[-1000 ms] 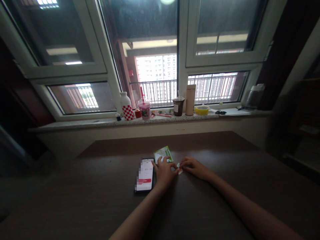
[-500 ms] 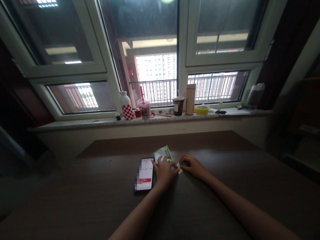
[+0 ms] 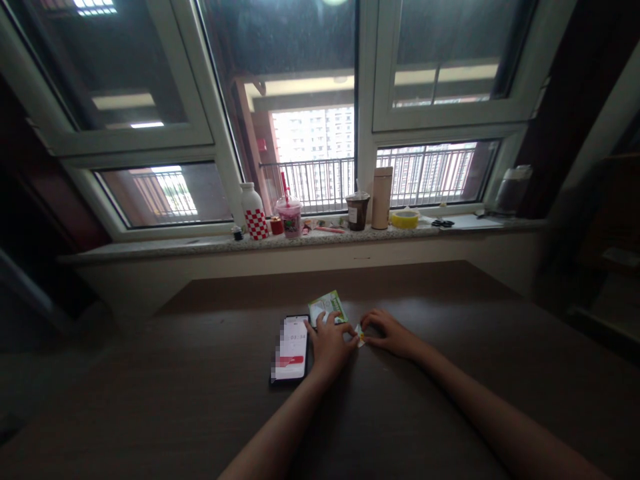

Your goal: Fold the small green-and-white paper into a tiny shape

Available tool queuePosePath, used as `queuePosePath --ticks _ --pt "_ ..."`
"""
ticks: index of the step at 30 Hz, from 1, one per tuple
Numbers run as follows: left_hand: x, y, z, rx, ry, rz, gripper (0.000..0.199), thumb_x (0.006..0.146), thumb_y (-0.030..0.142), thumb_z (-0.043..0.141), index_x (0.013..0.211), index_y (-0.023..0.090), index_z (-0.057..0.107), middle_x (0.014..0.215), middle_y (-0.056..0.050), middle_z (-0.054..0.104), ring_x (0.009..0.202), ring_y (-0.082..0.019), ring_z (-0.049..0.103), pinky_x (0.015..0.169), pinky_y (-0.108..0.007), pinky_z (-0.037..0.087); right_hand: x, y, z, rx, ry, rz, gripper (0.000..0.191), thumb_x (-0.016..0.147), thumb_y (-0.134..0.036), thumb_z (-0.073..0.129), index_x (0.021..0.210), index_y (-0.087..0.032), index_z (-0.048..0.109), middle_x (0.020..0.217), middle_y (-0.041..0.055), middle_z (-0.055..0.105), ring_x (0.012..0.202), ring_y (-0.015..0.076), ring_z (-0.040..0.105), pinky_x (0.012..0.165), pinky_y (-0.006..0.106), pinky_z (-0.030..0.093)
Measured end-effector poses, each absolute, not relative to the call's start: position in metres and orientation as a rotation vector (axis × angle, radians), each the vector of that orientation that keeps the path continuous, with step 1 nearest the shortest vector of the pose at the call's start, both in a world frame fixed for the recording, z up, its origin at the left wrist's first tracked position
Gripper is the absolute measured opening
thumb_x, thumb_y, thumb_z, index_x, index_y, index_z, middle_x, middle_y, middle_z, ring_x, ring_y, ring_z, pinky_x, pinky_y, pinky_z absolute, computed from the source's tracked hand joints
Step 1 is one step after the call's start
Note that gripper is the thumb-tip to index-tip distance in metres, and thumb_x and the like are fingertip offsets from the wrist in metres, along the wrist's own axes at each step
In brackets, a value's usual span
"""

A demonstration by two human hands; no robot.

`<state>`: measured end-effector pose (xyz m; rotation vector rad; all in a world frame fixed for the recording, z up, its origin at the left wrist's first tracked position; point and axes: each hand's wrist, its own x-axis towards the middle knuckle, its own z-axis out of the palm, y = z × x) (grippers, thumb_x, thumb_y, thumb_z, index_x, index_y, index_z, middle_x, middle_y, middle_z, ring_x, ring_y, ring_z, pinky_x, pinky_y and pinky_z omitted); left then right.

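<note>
Between my two hands, just above the brown table, is a small white piece with yellow on it [image 3: 361, 335], like a scrap of paper or a sticker; its exact kind is too small to tell. My left hand [image 3: 331, 343] pinches its left side with thumb and forefinger, the other fingers spread. From the right, my right hand [image 3: 387, 333] grips the piece's other edge between thumb and fingertips. Beyond my left hand lies a green and white packet [image 3: 327, 306], partly covered by the fingers. A phone [image 3: 293, 350] with a lit timer screen lies left of that hand.
The brown table [image 3: 200, 427] reaches to the wall below the window. On the stone sill [image 3: 200, 247] stand a checkered bottle [image 3: 256, 217], a pink drink cup [image 3: 290, 219], a dark drink cup [image 3: 357, 212], a tan flask [image 3: 382, 199], yellow tape [image 3: 404, 219] and black scissors [image 3: 443, 224].
Both hands hold nearly the same place; my right hand has shifted very slightly to the right. The packet and phone stay where they were.
</note>
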<state>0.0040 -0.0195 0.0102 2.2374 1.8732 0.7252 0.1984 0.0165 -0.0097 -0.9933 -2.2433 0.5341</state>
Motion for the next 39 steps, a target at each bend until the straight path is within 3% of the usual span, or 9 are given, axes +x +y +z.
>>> queuePosePath --ticks 7,13,18,25,39 --pt "0.004 -0.023 0.007 2.261 1.878 0.758 0.014 0.079 0.044 0.066 0.089 0.038 0.074 0.135 0.002 0.053 0.135 -0.031 0.029 0.110 -0.067 -0.003 0.199 0.017 -0.013 -0.993 -2.145 0.600 0.024 0.082 -0.042 0.066 0.098 -0.023 0.068 0.105 0.0059 0.066 0.104 0.0233 0.056 0.096 0.040 0.041" --pt "0.003 -0.023 0.010 2.264 1.874 0.691 0.013 0.079 0.042 0.067 0.090 0.041 0.074 0.135 0.005 0.053 0.135 -0.031 0.030 0.110 -0.067 -0.002 0.199 0.025 -0.025 -1.050 -2.124 0.558 0.022 0.088 -0.035 0.058 0.105 -0.027 0.071 0.109 0.0073 0.064 0.106 0.0238 0.055 0.097 0.042 0.041" --pt "0.002 -0.022 0.011 2.270 1.833 0.662 0.015 0.080 0.045 0.066 0.094 0.044 0.073 0.136 0.005 0.053 0.135 -0.031 0.030 0.109 -0.068 -0.002 0.196 0.025 -0.026 -1.110 -2.116 0.494 0.014 0.085 -0.032 0.062 0.093 -0.025 0.072 0.108 0.0065 0.062 0.107 0.0237 0.053 0.099 0.043 0.039" --pt "0.004 -0.023 0.011 2.247 1.841 0.690 0.014 0.079 0.046 0.065 0.089 0.040 0.074 0.135 0.004 0.054 0.135 -0.031 0.029 0.109 -0.067 -0.002 0.191 0.024 -0.023 -1.196 -2.087 0.508 0.009 0.081 -0.030 0.067 0.083 -0.022 0.069 0.105 0.0068 0.061 0.105 0.0235 0.053 0.096 0.041 0.039" --pt "0.009 -0.023 0.011 2.258 1.839 0.682 0.022 0.082 0.051 0.060 0.084 0.035 0.074 0.138 0.003 0.051 0.136 -0.032 0.027 0.108 -0.069 -0.002 0.184 0.020 -0.020 -1.270 -2.091 0.447 0.006 0.080 -0.026 0.068 0.084 -0.022 0.066 0.105 0.0062 0.057 0.104 0.0236 0.050 0.096 0.040 0.039"
